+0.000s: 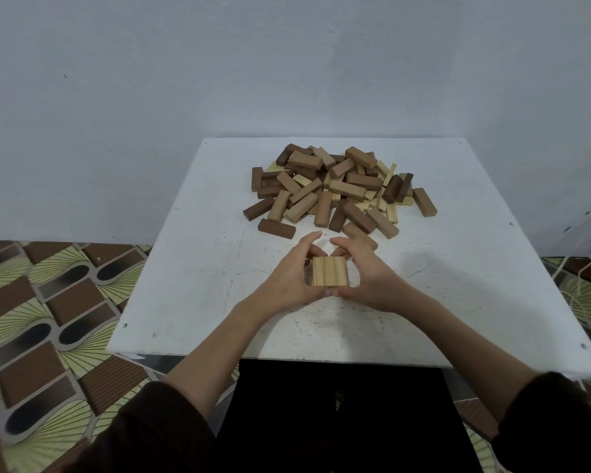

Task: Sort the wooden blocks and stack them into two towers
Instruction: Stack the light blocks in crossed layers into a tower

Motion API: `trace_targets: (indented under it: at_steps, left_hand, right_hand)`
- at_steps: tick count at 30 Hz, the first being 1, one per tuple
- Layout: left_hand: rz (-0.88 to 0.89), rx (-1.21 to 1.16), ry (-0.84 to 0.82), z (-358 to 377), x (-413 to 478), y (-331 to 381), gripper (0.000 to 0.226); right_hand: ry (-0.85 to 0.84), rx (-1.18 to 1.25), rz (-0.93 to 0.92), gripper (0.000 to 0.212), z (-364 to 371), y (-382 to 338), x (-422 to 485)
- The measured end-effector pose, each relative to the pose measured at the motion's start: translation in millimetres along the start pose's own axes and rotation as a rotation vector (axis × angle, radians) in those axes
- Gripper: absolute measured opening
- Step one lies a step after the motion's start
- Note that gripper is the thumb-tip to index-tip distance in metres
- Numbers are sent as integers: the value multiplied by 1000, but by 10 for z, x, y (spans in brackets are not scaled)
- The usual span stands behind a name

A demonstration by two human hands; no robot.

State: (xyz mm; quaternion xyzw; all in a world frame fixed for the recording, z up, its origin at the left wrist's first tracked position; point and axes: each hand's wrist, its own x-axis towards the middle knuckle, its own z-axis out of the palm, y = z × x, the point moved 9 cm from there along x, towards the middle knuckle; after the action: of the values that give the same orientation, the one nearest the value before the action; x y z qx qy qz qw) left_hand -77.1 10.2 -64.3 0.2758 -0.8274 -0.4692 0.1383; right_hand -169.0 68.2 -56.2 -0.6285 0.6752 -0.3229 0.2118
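Three light wooden blocks (330, 271) lie side by side as a square layer near the middle of the white table (191, 278). My left hand (289, 276) cups the layer's left side and my right hand (364, 273) cups its right side, fingers curled round the far edge and thumbs meeting at the near edge. Behind them lies a loose pile of blocks (335, 187), dark brown, mid brown and pale ones mixed together.
A dark block (275, 228) and a mid-brown block (424, 201) lie at the pile's edges. The table stands against a pale wall. Patterned floor (48, 319) shows on both sides. My dark-clothed legs are under the near edge.
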Motion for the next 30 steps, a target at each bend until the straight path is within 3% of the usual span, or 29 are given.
trace_targets:
  at_steps: [11,16,19,30]
  left_hand:
    - [-1,-2,39,-12,-23,-54,96]
    - [37,194,99,-16,-143,-5,102]
    - [74,351,108,33,-194,-12,100]
    - [35,692,62,187,-185,-168,103]
  right_hand:
    - [6,-12,19,88,-6,12,-10]
    - [84,-160,-13,91,-43,-80,-124]
    - [65,-210,103,93,19,-36,-194]
    - [9,-524,122,100,212,56,-266]
